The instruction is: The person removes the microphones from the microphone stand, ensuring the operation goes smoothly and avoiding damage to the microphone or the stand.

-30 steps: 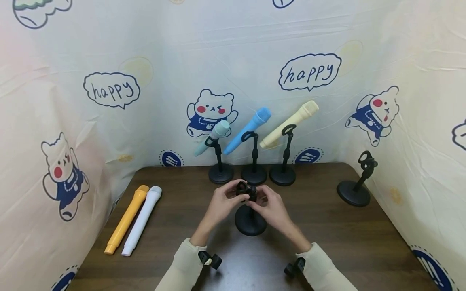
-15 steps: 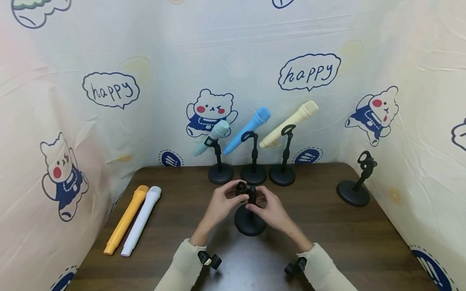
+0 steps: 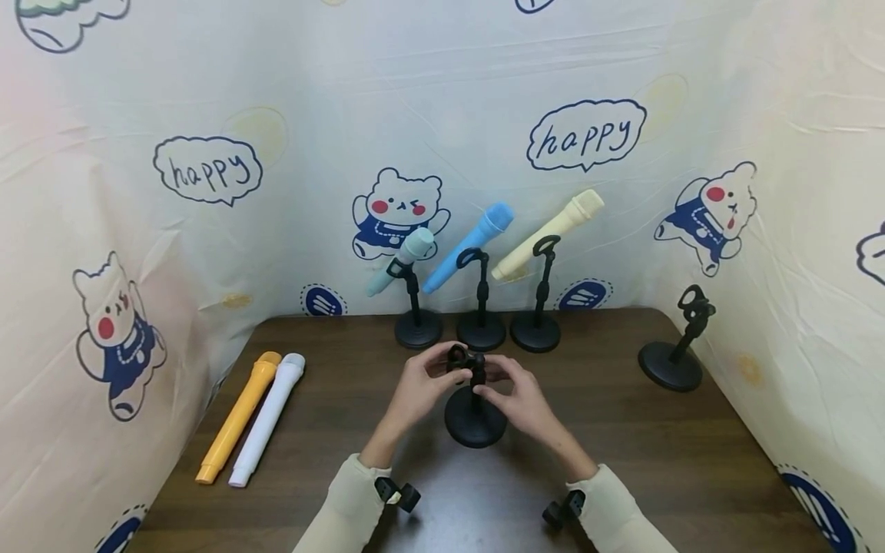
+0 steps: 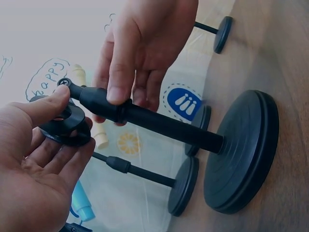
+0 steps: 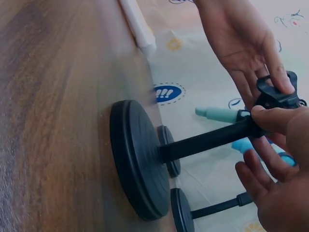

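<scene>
Black and upright, the microphone stand (image 3: 475, 421) rises short of the table's (image 3: 332, 430) far edge, left hand (image 3: 426, 382) pinching its clip (image 4: 73, 121), right hand (image 3: 518, 397) gripping the collar (image 4: 99, 102) just below.

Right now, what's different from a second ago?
Hardly anything: the right hand's thumb seems to have slid slightly right on the stand. Nothing was picked up or let go. The left hand still holds the stand; the orange mic and white mic stayed put.
</scene>
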A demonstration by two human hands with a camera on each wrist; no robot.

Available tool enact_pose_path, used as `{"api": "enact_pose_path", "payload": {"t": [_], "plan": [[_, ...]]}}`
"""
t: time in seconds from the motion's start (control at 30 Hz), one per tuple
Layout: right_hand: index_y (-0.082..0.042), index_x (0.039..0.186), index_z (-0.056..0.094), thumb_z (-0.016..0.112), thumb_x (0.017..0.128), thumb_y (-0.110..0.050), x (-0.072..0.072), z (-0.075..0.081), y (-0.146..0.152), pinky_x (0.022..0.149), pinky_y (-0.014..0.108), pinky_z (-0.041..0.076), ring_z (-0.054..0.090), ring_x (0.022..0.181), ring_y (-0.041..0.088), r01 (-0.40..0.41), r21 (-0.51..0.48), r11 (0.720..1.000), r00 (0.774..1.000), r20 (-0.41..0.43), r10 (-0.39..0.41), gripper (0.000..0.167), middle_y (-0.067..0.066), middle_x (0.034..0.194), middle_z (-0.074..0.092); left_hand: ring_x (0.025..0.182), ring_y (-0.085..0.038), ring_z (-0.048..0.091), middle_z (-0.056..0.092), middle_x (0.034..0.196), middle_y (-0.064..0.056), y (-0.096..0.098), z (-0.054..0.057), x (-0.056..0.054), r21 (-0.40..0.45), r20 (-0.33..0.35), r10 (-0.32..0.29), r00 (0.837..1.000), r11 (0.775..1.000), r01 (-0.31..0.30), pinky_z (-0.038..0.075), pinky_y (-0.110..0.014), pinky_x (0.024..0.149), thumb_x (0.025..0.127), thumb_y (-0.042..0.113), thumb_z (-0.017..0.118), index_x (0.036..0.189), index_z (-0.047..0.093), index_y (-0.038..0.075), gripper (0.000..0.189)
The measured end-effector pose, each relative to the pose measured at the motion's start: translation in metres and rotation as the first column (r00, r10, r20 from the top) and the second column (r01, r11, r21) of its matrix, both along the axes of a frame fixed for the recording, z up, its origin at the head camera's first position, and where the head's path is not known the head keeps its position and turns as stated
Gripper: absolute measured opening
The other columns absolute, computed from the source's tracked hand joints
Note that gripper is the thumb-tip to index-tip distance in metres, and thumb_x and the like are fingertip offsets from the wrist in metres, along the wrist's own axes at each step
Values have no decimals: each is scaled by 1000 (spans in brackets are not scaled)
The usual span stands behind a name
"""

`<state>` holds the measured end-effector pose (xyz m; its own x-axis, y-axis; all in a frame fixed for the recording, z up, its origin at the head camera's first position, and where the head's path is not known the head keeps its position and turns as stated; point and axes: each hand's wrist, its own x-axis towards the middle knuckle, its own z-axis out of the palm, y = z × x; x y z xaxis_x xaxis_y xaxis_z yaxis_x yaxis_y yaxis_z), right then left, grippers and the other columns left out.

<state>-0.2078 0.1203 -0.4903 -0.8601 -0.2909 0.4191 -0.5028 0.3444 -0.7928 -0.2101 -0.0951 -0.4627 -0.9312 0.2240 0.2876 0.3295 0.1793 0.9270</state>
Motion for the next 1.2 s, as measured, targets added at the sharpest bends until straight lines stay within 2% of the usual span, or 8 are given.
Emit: {"api": "enact_pose_path", "payload": {"t": [0.1, 0.27, 0.4, 0.53, 0.63, 0.87, 1.07, 1.2], "plan": [[-11, 119, 69, 87, 89, -11, 0, 1, -7, 85, 44, 63, 68, 93, 22, 63, 18, 998, 998, -11, -63, 35, 4, 104, 67, 124, -27, 71, 75, 130, -7, 0, 0, 0, -1, 9, 9, 1000, 1000, -9, 58, -44, 107, 94, 17, 83, 134, 71, 14, 42], [-15, 106, 59, 91, 87, -15, 2, 6, -17, 75, 27, 58, 65, 84, 13, 164, 52, 985, 982, 88, -168, 37, 1, 96, 64, 124, -29, 70, 74, 131, -8, 0, -1, 0, 1, 12, 12, 1000, 1000, -12, 58, -45, 108, 94, 17, 83, 136, 70, 10, 44], [-13, 108, 56, 89, 89, -15, 1, 5, -20, 73, 22, 58, 66, 83, 10, 159, 47, 986, 977, 133, -164, 38, 4, 97, 66, 125, -30, 70, 74, 131, -8, 0, -1, 0, 4, 8, 13, 1000, 1000, -13, 57, -46, 109, 95, 17, 83, 136, 70, 9, 44], [-12, 116, 58, 86, 91, -14, 0, 3, -17, 78, 24, 60, 69, 89, 12, 109, 18, 994, 976, 188, -110, 37, 6, 102, 70, 124, -27, 71, 75, 131, -6, 0, -1, 0, -1, 14, 14, 1000, 1000, -14, 58, -46, 108, 95, 18, 83, 136, 70, 11, 44], [-11, 126, 62, 81, 95, -11, 0, 5, -12, 90, 35, 62, 72, 102, 18, 40, -8, 999, 977, 211, -37, 37, 8, 113, 72, 124, -25, 71, 75, 131, -6, -1, 0, 1, -2, 22, 14, 1000, 1000, -14, 58, -45, 108, 94, 19, 83, 136, 70, 12, 44], [-8, 134, 65, 70, 100, -1, 1, 11, 0, 106, 51, 57, 69, 119, 28, -85, -59, 995, 977, 188, 95, 34, 12, 126, 73, 124, -28, 71, 75, 130, -7, -1, -1, 1, 6, 16, 10, 1000, 1000, -10, 58, -43, 107, 94, 17, 83, 136, 70, 10, 45], [-10, 125, 67, 80, 95, -6, -1, 7, 0, 101, 53, 59, 71, 109, 22, -8, -53, 999, 987, 162, 16, 32, 8, 117, 73, 124, -30, 70, 75, 129, -7, -1, -2, 1, 7, 16, 14, 1000, 1000, -14, 58, -44, 108, 94, 16, 83, 135, 71, 14, 43], [-12, 119, 66, 85, 91, -11, -1, 6, -7, 90, 46, 62, 68, 96, 19, 68, -9, 998, 988, 141, -66, 34, 6, 107, 70, 125, -31, 70, 75, 130, -7, 0, -1, 1, 16, 28, 9, 1000, 1000, -9, 58, -40, 107, 94, 15, 83, 133, 72, 17, 41]]}}
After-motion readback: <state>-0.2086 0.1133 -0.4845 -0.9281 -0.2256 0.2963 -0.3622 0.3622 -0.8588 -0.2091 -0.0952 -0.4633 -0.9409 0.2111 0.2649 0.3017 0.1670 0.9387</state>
